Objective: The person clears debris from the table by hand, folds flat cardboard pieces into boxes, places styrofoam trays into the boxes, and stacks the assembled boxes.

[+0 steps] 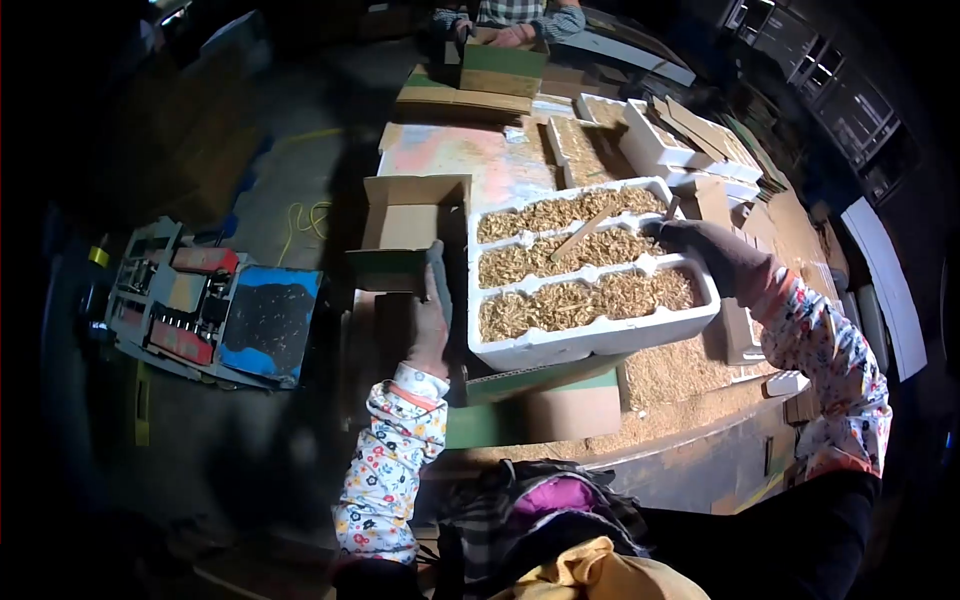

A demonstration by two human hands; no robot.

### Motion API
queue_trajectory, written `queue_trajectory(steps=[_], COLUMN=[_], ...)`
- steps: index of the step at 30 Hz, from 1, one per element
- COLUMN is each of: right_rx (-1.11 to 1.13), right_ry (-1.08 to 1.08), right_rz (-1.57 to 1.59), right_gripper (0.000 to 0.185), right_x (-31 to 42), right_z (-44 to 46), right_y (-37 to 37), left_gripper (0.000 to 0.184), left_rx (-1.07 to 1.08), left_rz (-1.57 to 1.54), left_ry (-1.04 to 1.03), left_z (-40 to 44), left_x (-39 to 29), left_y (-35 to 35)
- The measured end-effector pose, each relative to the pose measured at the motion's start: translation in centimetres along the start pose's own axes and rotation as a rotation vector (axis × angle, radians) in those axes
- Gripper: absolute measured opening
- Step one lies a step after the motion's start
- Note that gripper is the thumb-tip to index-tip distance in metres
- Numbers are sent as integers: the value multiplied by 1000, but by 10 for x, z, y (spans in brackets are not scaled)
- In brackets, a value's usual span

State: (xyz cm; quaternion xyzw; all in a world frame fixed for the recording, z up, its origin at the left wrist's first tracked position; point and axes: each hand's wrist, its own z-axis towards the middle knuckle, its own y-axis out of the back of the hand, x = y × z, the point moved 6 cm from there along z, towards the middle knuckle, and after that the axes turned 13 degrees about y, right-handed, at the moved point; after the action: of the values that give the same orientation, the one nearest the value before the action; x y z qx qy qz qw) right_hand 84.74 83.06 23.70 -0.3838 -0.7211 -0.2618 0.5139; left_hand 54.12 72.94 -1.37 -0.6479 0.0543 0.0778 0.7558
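Note:
A white foam tray (590, 345) with three long troughs of wood shavings (560, 250) is in front of me, above a green and brown cardboard box (570, 412). A flat wooden strip (583, 232) lies across the shavings. My gloved right hand (715, 252) grips the tray's right end; its fingertips are partly hidden, and a small thin piece (672, 208) sticks up beside them. On the other side, my gloved left hand (432, 318) points upward, fingers stretched out, against the flap of an open cardboard box (415, 215). A dark gap separates it from the tray.
Across the table (450, 150), another person's hands (515, 36) are at a green and brown box (503, 70). More foam trays (650, 140) stand at the back right with cardboard pieces. Loose shavings (670, 375) cover the near tabletop. A red and blue machine (215, 300) stands left.

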Motion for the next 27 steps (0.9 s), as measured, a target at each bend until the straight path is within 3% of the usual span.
queue_trajectory(steps=[2, 4, 6, 7, 8, 10, 11, 12, 14, 15, 16, 19, 20, 22, 24, 25, 26, 27], right_rx=[52, 64, -45, 2, 57, -144, -156, -203, -254, -283, -294, -217, -267, -532, -887, -1030, -1105, -1073], right_ry=[-9, -31, -126, -122, -110, 54, 224, 391, 627, 818, 1006, 1148, 1138, 1105, 854, 483, 259, 3], right_rz=[0, -33, 5, 57, 118, -89, -167, -257, -482, -484, -493, -437, -339, -655, -883, -1075, -1296, -1291], right_gripper=[26, 26, 22, 22, 21, 28, 33, 39, 52, 54, 57, 55, 53, 53, 67, 81, 90, 97], right_x=[1, -1, -42, -69, -96, -122, -126, -123, -96, -84, -71, -34, -44, -64, -120, -136, -155, -159], right_z=[4, 4, 18, 29, 41, 50, 50, 45, 20, 15, 11, 10, 28, 87, 162, 180, 199, 195], right_y=[-12, -32, -37, -36, -37, -41, -47, -45, -41, -36, -29, 21, 42, 139, 265, 321, 371, 402], left_gripper=[39, 37, 36, 41, 54, 67, 74, 72, 71, 72, 74, 78, 79, 72, 69, 72, 75, 71], left_rx=[-437, -232, -245, -289, -411, -550, -634, -560, -609, -592, -693, -514, -519, -613, -746, -753, -773, -791], left_rz=[724, 315, 372, 384, 521, 1042, 1274, 1502, 1994, 2190, 2181, 2333, 2317, 2397, 2430, 2444, 2448, 2464], left_ry=[-184, -32, 6, 90, 65, -151, -102, -73, 91, 55, 126, -9, 1, -51, 103, 171, 237, 210], left_z=[-5, -4, -14, -19, -18, -24, -22, -20, -14, -12, -9, -9, -8, -4, -8, 8, 18, 24], left_x=[3, 17, 12, 4, -7, -25, -27, -21, -14, -9, -2, -6, -7, -1, -11, 4, 24, 31], left_y=[-66, -65, -49, -97, -88, -104, -109, -141, -154, -151, -161, -134, -135, -145, -130, -149, -168, -174])
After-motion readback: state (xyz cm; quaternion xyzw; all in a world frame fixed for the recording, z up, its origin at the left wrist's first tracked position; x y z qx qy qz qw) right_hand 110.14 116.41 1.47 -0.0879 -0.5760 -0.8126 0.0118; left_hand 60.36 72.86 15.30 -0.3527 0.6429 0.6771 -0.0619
